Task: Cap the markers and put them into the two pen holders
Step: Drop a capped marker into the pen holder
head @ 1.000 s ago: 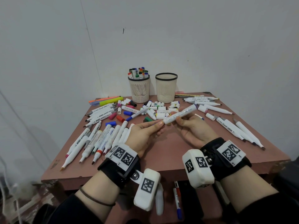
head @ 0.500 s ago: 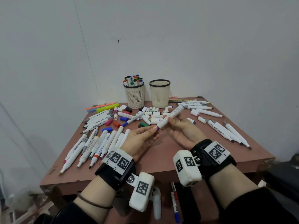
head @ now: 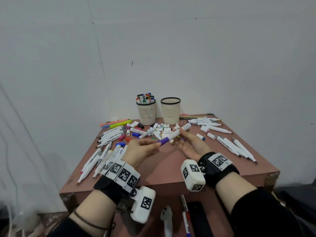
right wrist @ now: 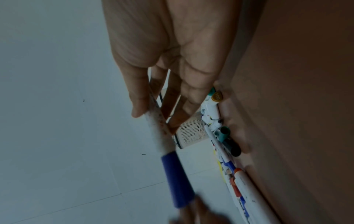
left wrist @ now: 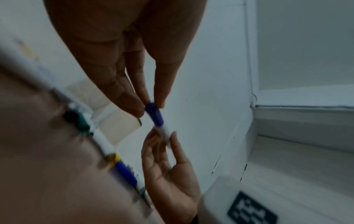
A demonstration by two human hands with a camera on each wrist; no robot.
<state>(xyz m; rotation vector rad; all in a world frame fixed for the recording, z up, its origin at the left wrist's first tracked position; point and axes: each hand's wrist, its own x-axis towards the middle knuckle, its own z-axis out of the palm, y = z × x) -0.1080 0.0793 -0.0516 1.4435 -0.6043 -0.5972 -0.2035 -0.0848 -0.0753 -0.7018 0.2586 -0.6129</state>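
Note:
A white marker (head: 178,132) hangs over the middle of the table, held between both hands. A purple cap (head: 163,140) sits on its near end. My left hand (head: 158,142) pinches that cap (left wrist: 154,113) between thumb and fingertips. My right hand (head: 181,134) grips the white barrel (right wrist: 157,128) with thumb and fingers; the cap (right wrist: 176,180) points away from it. Two cream mesh pen holders stand at the back: the left holder (head: 146,113) is full of capped markers, the right holder (head: 170,111) looks empty.
Several uncapped markers (head: 109,135) lie along the table's left side and more markers (head: 229,142) on the right. Loose caps (head: 162,129) are scattered before the holders. Highlighters (head: 118,124) lie at the back left. A phone (head: 198,218) and pens sit below the front edge.
A purple cap now shows on the marker's near end in my left fingertips. Both hands have shifted slightly, and the head view has tilted up.

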